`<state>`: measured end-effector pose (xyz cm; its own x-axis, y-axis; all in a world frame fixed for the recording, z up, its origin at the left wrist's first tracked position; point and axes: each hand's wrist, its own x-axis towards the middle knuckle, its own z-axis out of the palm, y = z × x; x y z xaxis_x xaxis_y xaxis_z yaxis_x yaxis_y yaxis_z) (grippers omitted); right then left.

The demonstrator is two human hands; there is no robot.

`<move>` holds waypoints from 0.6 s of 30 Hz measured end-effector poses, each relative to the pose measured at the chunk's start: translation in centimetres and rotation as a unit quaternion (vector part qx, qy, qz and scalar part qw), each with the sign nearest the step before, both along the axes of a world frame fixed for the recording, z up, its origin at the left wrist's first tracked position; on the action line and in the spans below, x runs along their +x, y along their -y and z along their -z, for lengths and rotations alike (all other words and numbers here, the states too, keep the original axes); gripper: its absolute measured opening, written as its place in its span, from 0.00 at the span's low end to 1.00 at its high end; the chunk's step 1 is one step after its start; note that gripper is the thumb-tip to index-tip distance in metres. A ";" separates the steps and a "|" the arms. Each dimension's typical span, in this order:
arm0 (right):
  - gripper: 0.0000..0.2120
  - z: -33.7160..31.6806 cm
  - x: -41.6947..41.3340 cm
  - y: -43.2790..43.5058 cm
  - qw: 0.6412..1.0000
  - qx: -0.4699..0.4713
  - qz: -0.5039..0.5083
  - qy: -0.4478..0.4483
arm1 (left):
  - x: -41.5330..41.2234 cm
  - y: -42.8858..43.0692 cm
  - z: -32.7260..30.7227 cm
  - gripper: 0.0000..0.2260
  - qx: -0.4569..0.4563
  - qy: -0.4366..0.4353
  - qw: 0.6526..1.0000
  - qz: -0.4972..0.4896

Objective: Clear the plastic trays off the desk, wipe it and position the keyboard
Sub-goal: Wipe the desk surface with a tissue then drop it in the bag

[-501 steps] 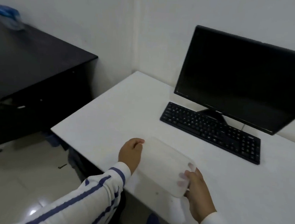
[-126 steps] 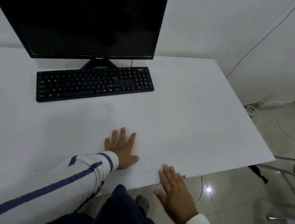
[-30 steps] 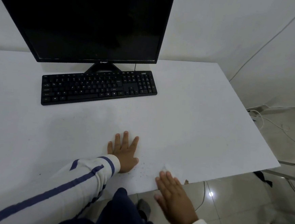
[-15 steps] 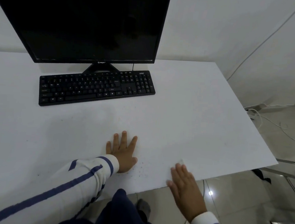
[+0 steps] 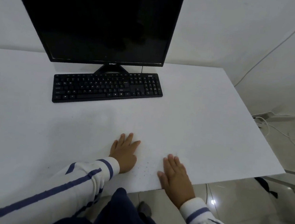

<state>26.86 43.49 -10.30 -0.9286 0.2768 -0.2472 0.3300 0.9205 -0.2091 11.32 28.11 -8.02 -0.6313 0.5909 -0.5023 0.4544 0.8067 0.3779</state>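
A black keyboard [image 5: 107, 88] lies on the white desk [image 5: 194, 129], right in front of the monitor's stand. My left hand [image 5: 124, 152] rests flat on the desk near its front edge, fingers straight and spread. To its right, my right hand [image 5: 176, 177] presses flat on the desk at the front edge, fingers straight; a bit of white tissue seems to peek out beyond its fingertips, hard to tell against the white top. Small dark specks [image 5: 144, 170] dot the desk between my hands. No plastic tray is in view.
A black monitor [image 5: 104, 23] stands at the back of the desk against the white wall. White cables [image 5: 269, 126] lie on the tiled floor to the right. A metal chair frame [image 5: 291, 185] sits beyond the desk's right front corner.
My right hand slid right along the front edge and then back left toward my left hand, staying flat on the desk. My left hand has not moved.
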 end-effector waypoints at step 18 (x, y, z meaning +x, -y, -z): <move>0.33 -0.2 -5.9 12.4 0.968 -0.009 -0.247 0.042 | -1.7 16.8 0.5 0.23 0.112 -0.134 0.941 -0.291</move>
